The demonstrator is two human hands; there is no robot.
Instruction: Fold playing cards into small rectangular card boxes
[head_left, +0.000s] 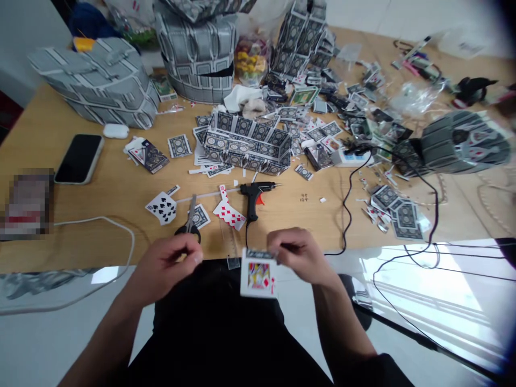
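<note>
My right hand (298,253) pinches a folded playing card (258,282) by its upper right corner. The card's face shows a red diamond court figure, with a dark patterned strip along the top. My left hand (169,266) is closed, thumb against curled fingers, just in front of the scissors (191,217); whether anything is in it is hidden. The scissors lie over a face-down card (200,216). Beyond my hands are a cut ten of spades (162,208), a cut ten of diamonds (229,213) and a black glue gun (253,198). A clear ruler (230,247) sits at the table edge.
An open box made of cards (248,142) stands mid-table. Behind are grey woven card bags (193,59) and heaped card scraps (334,102). A phone (79,158) and white cable (121,223) lie left; black cords (346,215) and loose cards (405,215) lie right.
</note>
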